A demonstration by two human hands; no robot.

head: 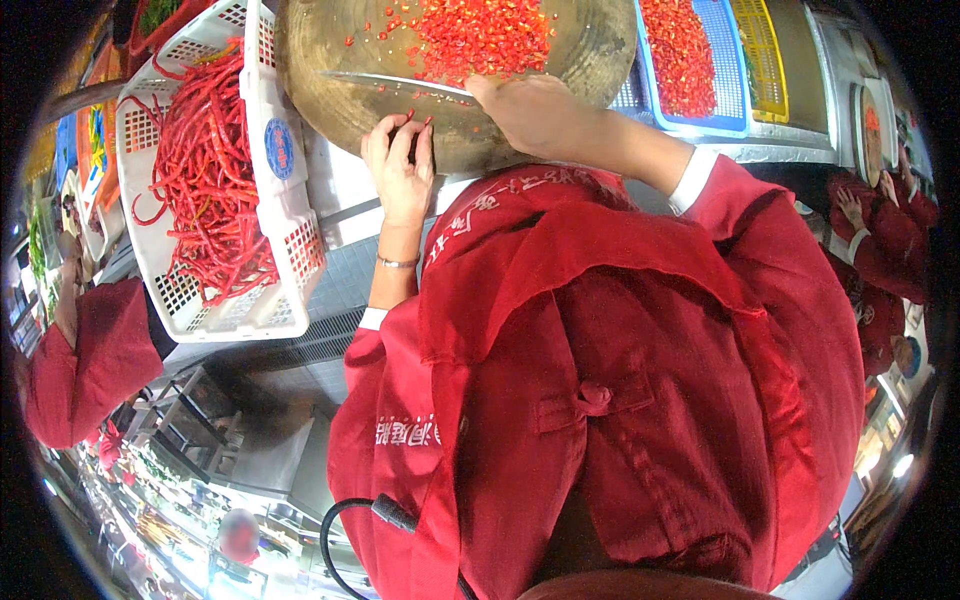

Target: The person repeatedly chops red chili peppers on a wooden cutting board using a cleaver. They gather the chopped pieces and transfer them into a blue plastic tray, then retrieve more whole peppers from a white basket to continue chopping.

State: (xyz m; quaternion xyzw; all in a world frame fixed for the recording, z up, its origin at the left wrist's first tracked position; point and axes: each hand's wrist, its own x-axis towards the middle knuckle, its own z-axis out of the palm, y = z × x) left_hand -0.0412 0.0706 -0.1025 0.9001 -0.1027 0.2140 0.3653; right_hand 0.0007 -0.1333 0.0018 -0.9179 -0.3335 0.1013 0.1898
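My right hand (536, 112) grips a knife (397, 82) by its handle, the blade lying across a round wooden chopping block (322, 45). At the block's near edge, my left hand (401, 154) has bent fingers around red chili pieces (427, 120), whose small ends show at the fingertips. A pile of chopped red chilies (484, 37) lies beyond the blade, with loose bits around it. Long whole red chilies (214, 172) fill much of a white plastic basket (281, 217) left of the block.
Right of the block, a blue plastic basket (727, 67) holds chopped red chilies, beside a yellow basket (772, 60). Co-workers in red are at the far left (97, 360) and far right (877, 232). An orange container (109, 75) stands beyond the white basket.
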